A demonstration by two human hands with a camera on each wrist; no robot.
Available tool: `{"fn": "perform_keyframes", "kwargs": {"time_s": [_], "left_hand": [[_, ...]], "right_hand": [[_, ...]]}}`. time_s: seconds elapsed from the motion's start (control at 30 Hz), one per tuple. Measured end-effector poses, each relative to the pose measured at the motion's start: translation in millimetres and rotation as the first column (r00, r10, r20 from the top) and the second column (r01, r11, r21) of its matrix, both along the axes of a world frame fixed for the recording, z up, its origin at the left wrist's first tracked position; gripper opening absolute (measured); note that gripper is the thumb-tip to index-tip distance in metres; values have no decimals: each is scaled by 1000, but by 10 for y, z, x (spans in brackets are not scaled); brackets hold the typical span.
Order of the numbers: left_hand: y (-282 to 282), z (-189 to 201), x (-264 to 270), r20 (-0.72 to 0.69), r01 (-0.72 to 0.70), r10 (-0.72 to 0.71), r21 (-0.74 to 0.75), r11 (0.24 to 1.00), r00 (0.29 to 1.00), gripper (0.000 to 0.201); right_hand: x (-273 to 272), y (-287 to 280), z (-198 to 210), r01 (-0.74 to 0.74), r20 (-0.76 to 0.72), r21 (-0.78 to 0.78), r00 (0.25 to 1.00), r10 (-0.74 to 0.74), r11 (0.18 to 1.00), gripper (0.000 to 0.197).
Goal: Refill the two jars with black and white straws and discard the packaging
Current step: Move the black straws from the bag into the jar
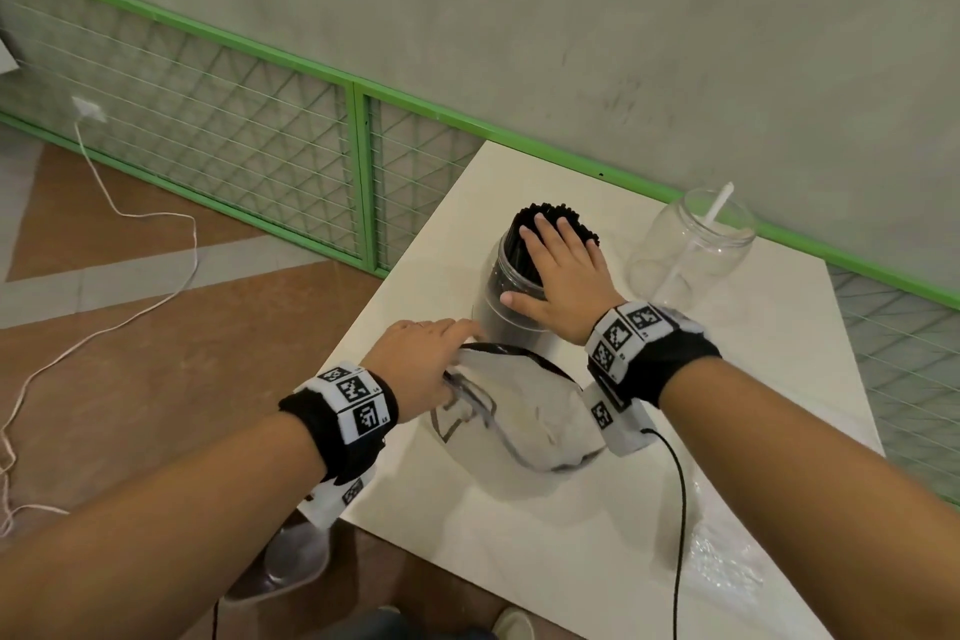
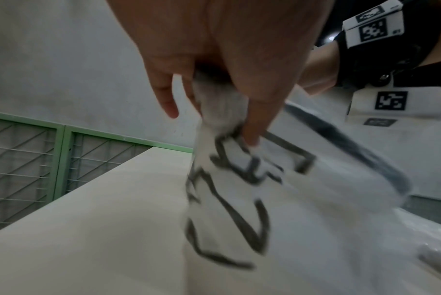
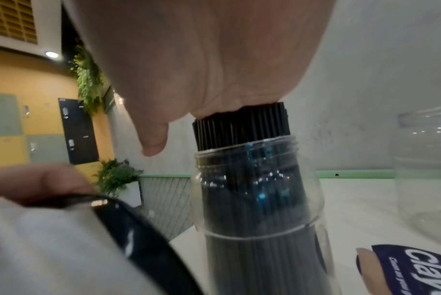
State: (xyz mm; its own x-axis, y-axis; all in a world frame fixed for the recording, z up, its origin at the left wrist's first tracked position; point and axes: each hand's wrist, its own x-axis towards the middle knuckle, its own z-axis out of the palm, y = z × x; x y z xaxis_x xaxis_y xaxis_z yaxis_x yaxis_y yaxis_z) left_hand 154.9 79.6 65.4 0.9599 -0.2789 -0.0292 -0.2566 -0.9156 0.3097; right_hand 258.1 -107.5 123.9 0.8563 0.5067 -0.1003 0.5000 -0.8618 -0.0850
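A clear jar [image 1: 511,291] packed with black straws [image 1: 524,229] stands mid-table. My right hand [image 1: 558,255] lies flat on the straw tops, fingers straight and thumb against the jar's side; the right wrist view shows the palm [image 3: 214,79] pressing the straws [image 3: 239,127] into the jar [image 3: 254,199]. My left hand [image 1: 441,353] grips the white, black-printed packaging [image 1: 524,405] just in front of that jar, and its fingers [image 2: 254,111] pinch the bunched packaging [image 2: 239,179]. To the right, a second clear jar [image 1: 691,244] holds one white straw [image 1: 714,213].
The white table [image 1: 779,317] stands against a grey wall with a green mesh fence [image 1: 234,130]. Crumpled clear plastic wrap [image 1: 727,566] lies near the front right edge. A black cable [image 1: 680,509] runs from my right wrist across the table. The table's left edge is under my left wrist.
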Motion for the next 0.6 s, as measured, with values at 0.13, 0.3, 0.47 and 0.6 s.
{"fn": "perform_keyframes", "kwargs": {"time_s": [0.13, 0.3, 0.47, 0.6], "left_hand": [[34, -23, -93, 365, 85, -57, -61, 994, 929, 21], [-16, -413, -379, -236, 241, -168, 325, 914, 957, 54], [-11, -570, -481, -523, 194, -18, 284, 939, 852, 84], [-12, -363, -421, -399, 152, -26, 289, 945, 917, 67]], "right_hand": [[20, -15, 60, 4, -55, 25, 998, -2, 1000, 82], [-16, 16, 37, 28, -26, 45, 999, -27, 999, 85], [7, 58, 57, 42, -46, 62, 998, -39, 997, 86], [18, -12, 131, 39, -64, 281, 998, -22, 959, 71]]}}
